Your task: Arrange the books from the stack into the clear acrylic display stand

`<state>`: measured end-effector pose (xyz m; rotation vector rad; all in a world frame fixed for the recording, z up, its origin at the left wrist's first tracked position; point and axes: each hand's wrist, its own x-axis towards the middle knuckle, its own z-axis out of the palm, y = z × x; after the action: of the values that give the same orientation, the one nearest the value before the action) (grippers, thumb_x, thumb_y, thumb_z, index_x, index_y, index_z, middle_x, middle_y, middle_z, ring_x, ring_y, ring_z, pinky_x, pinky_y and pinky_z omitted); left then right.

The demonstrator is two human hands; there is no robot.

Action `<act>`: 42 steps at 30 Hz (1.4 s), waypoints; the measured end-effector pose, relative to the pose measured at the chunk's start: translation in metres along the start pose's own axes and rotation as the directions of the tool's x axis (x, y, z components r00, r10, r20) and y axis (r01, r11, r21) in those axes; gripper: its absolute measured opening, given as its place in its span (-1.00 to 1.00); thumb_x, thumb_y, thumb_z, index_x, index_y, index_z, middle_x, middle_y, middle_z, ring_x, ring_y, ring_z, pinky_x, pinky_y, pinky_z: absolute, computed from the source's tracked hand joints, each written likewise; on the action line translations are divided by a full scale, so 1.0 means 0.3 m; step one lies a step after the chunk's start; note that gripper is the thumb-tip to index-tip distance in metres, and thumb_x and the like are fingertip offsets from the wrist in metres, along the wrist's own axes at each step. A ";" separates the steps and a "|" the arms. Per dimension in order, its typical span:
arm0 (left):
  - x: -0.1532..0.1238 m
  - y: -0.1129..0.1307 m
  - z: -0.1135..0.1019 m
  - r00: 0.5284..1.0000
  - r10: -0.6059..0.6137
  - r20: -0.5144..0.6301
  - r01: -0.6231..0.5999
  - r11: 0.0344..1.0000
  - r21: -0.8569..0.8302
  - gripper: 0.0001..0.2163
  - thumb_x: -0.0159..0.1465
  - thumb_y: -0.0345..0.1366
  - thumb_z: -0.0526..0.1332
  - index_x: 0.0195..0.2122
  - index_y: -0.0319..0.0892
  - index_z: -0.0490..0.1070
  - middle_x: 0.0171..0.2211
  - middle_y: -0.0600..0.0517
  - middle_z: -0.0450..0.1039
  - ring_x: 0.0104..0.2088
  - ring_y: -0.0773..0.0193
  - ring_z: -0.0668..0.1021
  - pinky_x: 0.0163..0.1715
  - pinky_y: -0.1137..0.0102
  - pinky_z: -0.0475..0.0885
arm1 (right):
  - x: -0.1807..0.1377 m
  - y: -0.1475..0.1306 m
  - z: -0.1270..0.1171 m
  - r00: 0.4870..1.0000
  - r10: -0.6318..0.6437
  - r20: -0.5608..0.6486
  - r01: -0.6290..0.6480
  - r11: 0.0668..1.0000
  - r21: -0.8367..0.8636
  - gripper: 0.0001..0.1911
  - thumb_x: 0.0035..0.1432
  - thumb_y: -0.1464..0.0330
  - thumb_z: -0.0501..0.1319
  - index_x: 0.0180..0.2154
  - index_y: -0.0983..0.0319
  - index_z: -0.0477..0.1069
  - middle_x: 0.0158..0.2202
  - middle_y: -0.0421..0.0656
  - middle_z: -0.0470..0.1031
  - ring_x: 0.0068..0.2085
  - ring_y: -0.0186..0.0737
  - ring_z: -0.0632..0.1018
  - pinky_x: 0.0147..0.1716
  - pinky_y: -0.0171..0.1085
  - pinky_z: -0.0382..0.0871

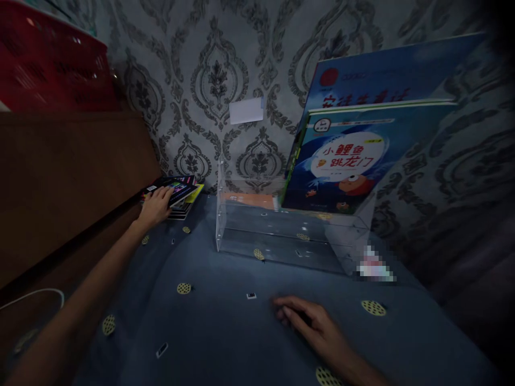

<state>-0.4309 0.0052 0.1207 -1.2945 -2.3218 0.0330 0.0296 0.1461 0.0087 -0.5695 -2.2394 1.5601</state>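
Observation:
My left hand (155, 206) reaches far to the left and grips the edge of a dark-covered book (182, 193) at the top of a small pile of books (181, 213). Its fingers lie over the cover, and the thumb is hidden. My right hand (303, 321) rests low over the blue patterned cloth (217, 327), fingers loosely curled in, with nothing visible in them. Ahead of it stands a clear acrylic rack (257, 242). Leaning in the rack's right side are a blue picture book (341, 161) with a fish on its cover and a larger blue book (370, 72) behind.
An orange book or strip (249, 200) shows through the rack's back. A brown wooden panel (72, 177) borders the left, with a red bag (56, 59) above it. A white cable (44, 291) curves at lower left. Patterned wallpaper (173, 69) covers the wall behind.

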 end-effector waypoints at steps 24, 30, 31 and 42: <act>-0.357 -0.002 0.159 0.996 0.084 0.038 -0.072 0.967 -0.243 -0.20 0.07 -0.58 0.08 0.40 -0.08 0.13 0.45 -0.10 0.02 0.46 0.00 0.01 0.37 -0.11 -0.01 | 0.010 -0.031 -0.009 0.999 0.005 0.037 -0.003 0.999 -0.052 -0.46 0.21 -0.08 0.18 -0.11 0.20 0.61 -0.32 -0.04 0.64 -0.31 -0.11 0.62 -0.22 -0.12 0.57; -0.442 -0.013 0.142 0.980 0.158 0.118 -0.102 0.919 -0.382 -0.26 0.16 -0.49 0.08 0.41 -0.06 0.11 0.45 -0.08 0.02 0.46 -0.02 0.02 0.36 -0.12 0.02 | 0.012 -0.028 -0.006 1.000 -0.005 0.017 0.006 0.999 -0.050 -0.49 0.20 -0.06 0.20 -0.13 0.20 0.61 -0.35 -0.05 0.64 -0.33 -0.11 0.62 -0.24 -0.11 0.58; -0.458 -0.011 0.137 0.975 0.181 0.126 -0.113 0.901 -0.419 -0.27 0.17 -0.48 0.09 0.42 -0.07 0.08 0.45 -0.08 0.00 0.46 -0.01 0.03 0.36 -0.09 0.04 | 0.012 -0.028 -0.006 1.000 -0.011 0.017 0.012 0.999 -0.050 -0.50 0.20 -0.05 0.20 -0.14 0.20 0.61 -0.35 -0.05 0.64 -0.34 -0.11 0.62 -0.25 -0.11 0.58; -0.486 -0.007 0.063 0.864 0.357 0.354 -0.158 0.862 -0.482 -0.16 0.09 -0.50 0.14 0.44 0.02 0.03 0.46 -0.02 -0.02 0.45 0.04 0.08 0.37 0.04 0.12 | 0.010 -0.027 0.003 1.000 -0.005 0.023 0.006 0.999 -0.047 -0.49 0.23 -0.04 0.18 -0.10 0.22 0.60 -0.33 -0.06 0.63 -0.31 -0.14 0.62 -0.24 -0.15 0.57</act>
<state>-0.3765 -0.1099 0.0469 -2.0121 -2.5908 -0.1364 0.0256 0.1445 0.0164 -0.5615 -2.2984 1.5220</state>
